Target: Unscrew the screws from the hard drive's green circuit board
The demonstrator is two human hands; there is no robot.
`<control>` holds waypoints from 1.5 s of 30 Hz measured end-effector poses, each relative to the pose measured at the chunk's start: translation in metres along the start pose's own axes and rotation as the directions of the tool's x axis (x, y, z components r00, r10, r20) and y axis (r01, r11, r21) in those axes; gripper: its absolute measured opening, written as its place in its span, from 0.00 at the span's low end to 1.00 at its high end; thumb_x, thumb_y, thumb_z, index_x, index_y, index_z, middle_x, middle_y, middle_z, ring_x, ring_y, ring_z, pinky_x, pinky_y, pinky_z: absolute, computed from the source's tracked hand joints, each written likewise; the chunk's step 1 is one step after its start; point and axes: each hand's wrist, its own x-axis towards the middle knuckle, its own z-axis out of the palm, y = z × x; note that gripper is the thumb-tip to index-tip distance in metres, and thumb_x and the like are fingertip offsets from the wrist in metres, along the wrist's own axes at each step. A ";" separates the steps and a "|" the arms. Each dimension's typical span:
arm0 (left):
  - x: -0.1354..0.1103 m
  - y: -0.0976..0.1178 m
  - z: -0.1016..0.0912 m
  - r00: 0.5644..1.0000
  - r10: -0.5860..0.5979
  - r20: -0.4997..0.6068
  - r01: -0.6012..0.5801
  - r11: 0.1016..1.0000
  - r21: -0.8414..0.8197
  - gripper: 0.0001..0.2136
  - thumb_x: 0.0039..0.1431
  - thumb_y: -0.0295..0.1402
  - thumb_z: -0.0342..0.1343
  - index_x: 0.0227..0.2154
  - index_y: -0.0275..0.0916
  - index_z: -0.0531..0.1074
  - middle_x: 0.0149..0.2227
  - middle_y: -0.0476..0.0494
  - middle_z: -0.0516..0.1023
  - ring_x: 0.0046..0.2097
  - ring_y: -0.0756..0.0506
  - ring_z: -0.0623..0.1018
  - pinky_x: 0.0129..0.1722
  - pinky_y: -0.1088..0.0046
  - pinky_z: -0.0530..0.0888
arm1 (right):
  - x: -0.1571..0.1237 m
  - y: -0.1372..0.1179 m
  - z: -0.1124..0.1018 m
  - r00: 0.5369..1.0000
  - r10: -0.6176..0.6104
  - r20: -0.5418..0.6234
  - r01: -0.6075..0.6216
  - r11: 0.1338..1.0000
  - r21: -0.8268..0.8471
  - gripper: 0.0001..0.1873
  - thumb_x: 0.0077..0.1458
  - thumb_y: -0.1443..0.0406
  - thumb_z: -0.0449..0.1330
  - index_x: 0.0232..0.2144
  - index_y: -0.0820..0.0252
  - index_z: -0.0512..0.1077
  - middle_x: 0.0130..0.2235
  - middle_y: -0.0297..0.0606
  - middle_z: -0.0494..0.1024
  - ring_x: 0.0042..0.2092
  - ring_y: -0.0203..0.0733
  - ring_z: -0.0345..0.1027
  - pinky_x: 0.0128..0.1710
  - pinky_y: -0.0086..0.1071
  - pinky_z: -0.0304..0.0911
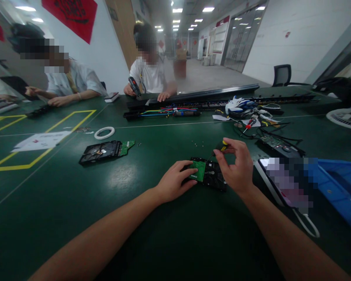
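Observation:
A black hard drive [215, 177] with a green circuit board [199, 171] lies on the table in front of me. My left hand [177, 181] grips the drive's left end, its thumb at the near edge and its fingers over the board and far edge. Between the fingertips of my right hand [236, 166] is a screwdriver [221, 146] with a black and yellow handle. Its thin shaft slants down and left to the far edge of the drive; whether the tip sits in a screw is too small to tell. A few tiny screws [202, 144] lie just beyond.
Another hard drive [101, 152] and a white ring [104, 133] lie to the left. At the right are a phone [276, 181], a blue bin [342, 187] and a black device [280, 146]. Gloves [240, 105], tools and cables lie farther back. Co-workers sit across the table.

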 end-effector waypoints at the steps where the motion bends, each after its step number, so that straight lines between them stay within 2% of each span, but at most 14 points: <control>1: 0.000 0.000 0.000 1.000 0.002 0.001 -0.002 1.000 0.000 0.20 0.71 0.41 0.59 0.62 0.44 0.72 0.65 0.34 0.69 0.66 0.33 0.70 0.62 0.44 0.75 | 0.000 0.000 0.000 1.000 0.002 0.002 -0.002 1.000 -0.001 0.24 0.63 0.66 0.66 0.60 0.49 0.69 0.52 0.41 0.77 0.43 0.47 0.77 0.42 0.45 0.78; 5: 0.001 0.000 0.000 1.000 0.004 0.000 -0.004 1.000 0.006 0.20 0.71 0.41 0.59 0.62 0.43 0.72 0.65 0.33 0.69 0.66 0.34 0.70 0.62 0.46 0.75 | -0.002 0.002 0.001 1.000 0.015 0.005 -0.015 1.000 0.000 0.26 0.63 0.67 0.66 0.61 0.49 0.68 0.52 0.40 0.78 0.41 0.45 0.77 0.44 0.46 0.78; 11: 0.001 0.001 -0.001 1.000 0.009 0.004 -0.009 1.000 0.021 0.20 0.71 0.41 0.59 0.62 0.43 0.71 0.65 0.33 0.69 0.66 0.34 0.71 0.62 0.45 0.75 | -0.001 -0.001 -0.001 1.000 0.000 0.022 0.000 1.000 -0.005 0.24 0.64 0.67 0.65 0.61 0.49 0.70 0.54 0.42 0.78 0.44 0.46 0.78 0.43 0.43 0.78; 15: 0.001 0.003 -0.001 1.000 0.008 0.014 -0.010 0.995 0.099 0.21 0.71 0.41 0.58 0.62 0.42 0.70 0.66 0.33 0.67 0.66 0.33 0.70 0.62 0.45 0.75 | -0.002 -0.003 -0.001 0.997 0.041 0.061 -0.043 0.999 0.025 0.27 0.65 0.68 0.64 0.63 0.50 0.67 0.58 0.44 0.78 0.47 0.48 0.80 0.46 0.44 0.79; 18: 0.003 0.010 0.000 1.000 0.018 0.014 -0.020 0.982 0.185 0.24 0.69 0.42 0.60 0.64 0.39 0.68 0.68 0.30 0.64 0.68 0.30 0.67 0.64 0.44 0.72 | -0.002 -0.003 0.000 0.996 0.055 0.077 -0.058 0.998 0.039 0.27 0.64 0.68 0.63 0.64 0.50 0.66 0.57 0.43 0.80 0.46 0.47 0.81 0.49 0.46 0.78; 22: 0.011 0.032 0.006 0.989 0.127 0.080 -0.143 0.956 0.256 0.25 0.70 0.42 0.58 0.64 0.37 0.67 0.68 0.30 0.65 0.69 0.29 0.66 0.67 0.44 0.69 | 0.002 -0.001 0.000 0.995 0.041 0.090 -0.042 0.999 0.011 0.26 0.65 0.66 0.64 0.63 0.51 0.67 0.55 0.43 0.81 0.43 0.46 0.81 0.49 0.46 0.78; 26: 0.024 0.062 0.017 0.936 0.308 0.171 -0.343 0.909 0.235 0.20 0.74 0.38 0.52 0.62 0.36 0.70 0.67 0.32 0.69 0.68 0.34 0.69 0.70 0.52 0.67 | 0.007 0.000 -0.001 0.995 0.017 0.102 -0.016 1.000 -0.007 0.24 0.66 0.65 0.63 0.62 0.51 0.68 0.55 0.44 0.81 0.43 0.46 0.81 0.49 0.45 0.77; 28: 0.033 0.073 0.023 0.919 0.353 0.177 -0.386 0.896 0.219 0.19 0.74 0.38 0.51 0.61 0.36 0.71 0.65 0.34 0.71 0.68 0.35 0.69 0.71 0.55 0.66 | 0.010 -0.001 -0.002 0.992 0.015 0.123 -0.014 1.000 -0.008 0.24 0.66 0.64 0.63 0.62 0.51 0.68 0.55 0.44 0.81 0.43 0.46 0.81 0.49 0.45 0.77; 31: 0.047 0.083 0.033 0.926 0.340 0.162 -0.370 0.900 0.228 0.17 0.74 0.37 0.52 0.59 0.35 0.73 0.63 0.34 0.74 0.67 0.36 0.71 0.71 0.54 0.66 | 0.012 0.000 -0.005 0.987 0.033 0.155 -0.034 0.999 0.000 0.23 0.67 0.63 0.63 0.62 0.51 0.68 0.54 0.43 0.81 0.43 0.46 0.81 0.48 0.45 0.77; 35: 0.059 0.083 0.044 0.934 0.319 0.162 -0.353 0.897 0.265 0.17 0.74 0.37 0.54 0.58 0.35 0.75 0.63 0.33 0.74 0.67 0.35 0.71 0.70 0.53 0.67 | 0.014 0.003 -0.008 0.985 0.051 0.166 -0.054 0.998 0.013 0.23 0.67 0.62 0.63 0.62 0.50 0.68 0.53 0.43 0.81 0.43 0.47 0.81 0.48 0.46 0.77; 41: 0.059 0.078 0.053 0.940 0.302 0.156 -0.338 0.885 0.321 0.13 0.74 0.36 0.54 0.52 0.35 0.78 0.61 0.33 0.77 0.65 0.37 0.75 0.70 0.55 0.67 | 0.020 0.005 -0.007 0.977 0.041 0.208 -0.049 0.998 0.034 0.23 0.66 0.62 0.63 0.62 0.49 0.69 0.53 0.42 0.81 0.42 0.46 0.81 0.47 0.45 0.77; 45: 0.054 0.075 0.050 0.941 0.299 0.159 -0.337 0.878 0.341 0.13 0.75 0.35 0.51 0.51 0.35 0.78 0.62 0.33 0.76 0.67 0.37 0.74 0.71 0.55 0.65 | 0.025 0.001 -0.005 0.967 0.030 0.252 -0.043 0.998 0.048 0.22 0.66 0.62 0.63 0.60 0.51 0.70 0.53 0.42 0.81 0.43 0.47 0.81 0.47 0.45 0.77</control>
